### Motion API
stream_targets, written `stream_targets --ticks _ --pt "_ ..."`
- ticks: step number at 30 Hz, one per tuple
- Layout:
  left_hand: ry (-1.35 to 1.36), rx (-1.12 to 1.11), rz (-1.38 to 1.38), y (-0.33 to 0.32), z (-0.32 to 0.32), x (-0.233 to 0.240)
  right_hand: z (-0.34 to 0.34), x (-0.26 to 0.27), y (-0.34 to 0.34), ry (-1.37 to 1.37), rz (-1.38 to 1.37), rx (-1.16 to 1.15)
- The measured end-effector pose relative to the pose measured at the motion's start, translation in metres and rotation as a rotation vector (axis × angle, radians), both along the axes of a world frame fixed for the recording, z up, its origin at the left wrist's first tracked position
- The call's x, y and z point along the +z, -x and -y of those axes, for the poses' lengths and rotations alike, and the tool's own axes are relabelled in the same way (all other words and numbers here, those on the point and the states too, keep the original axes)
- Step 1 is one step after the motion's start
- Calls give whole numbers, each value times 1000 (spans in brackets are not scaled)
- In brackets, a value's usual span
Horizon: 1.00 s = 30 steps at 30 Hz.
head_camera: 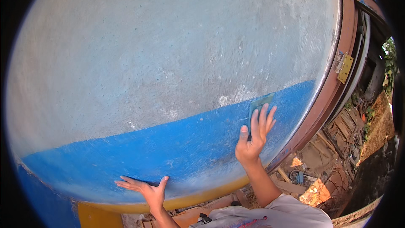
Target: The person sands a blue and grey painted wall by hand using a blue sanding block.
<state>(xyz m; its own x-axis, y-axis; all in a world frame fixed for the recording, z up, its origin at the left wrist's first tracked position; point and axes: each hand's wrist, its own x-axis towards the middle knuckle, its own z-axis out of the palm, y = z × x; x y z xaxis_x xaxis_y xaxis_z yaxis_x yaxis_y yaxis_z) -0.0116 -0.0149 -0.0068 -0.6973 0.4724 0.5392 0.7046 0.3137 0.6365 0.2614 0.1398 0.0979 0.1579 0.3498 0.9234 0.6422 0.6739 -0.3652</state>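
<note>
A wall painted pale grey above [177, 57] and bright blue below [190, 139] fills most of my view. My right hand [256, 133] presses a folded greenish-grey sheet, apparently sandpaper [262, 102], flat on the blue paint just under the grey edge. Its fingers point up, and part of the sheet is hidden behind them. Lower and to the left, my left hand [148, 190] is spread beside the blue area, holding nothing; whether its palm touches the wall I cannot tell. White scuffs [235, 96] mark the grey paint near the sheet.
A brown wooden door frame [343, 34] with a brass-coloured hinge [345, 68] borders the wall on the right. Beyond it the ground holds wood scraps [343, 126] and rubble [316, 193]. A yellow band [202, 195] runs along the wall's foot.
</note>
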Motion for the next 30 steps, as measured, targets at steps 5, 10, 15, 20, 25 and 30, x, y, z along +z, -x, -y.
stream_targets --ticks 5,10,15,20,25,30 --pt "-30 -42 67 -1 -2 5 22 -53 37 -135 288 12" --pt "-16 -41 19 3 -2 -5 4 -26 12 32 38 -12" --pt "-88 -43 -16 8 -1 -6 25 -2 42 -93 295 38" --pt "-70 -65 -85 8 -3 -10 11 -41 16 -50 109 -19" --pt "-23 -27 -69 10 -5 -14 18 -20 34 -9 113 7" --pt "-4 -69 -99 18 -3 -15 13 -118 23 -25 199 -122"
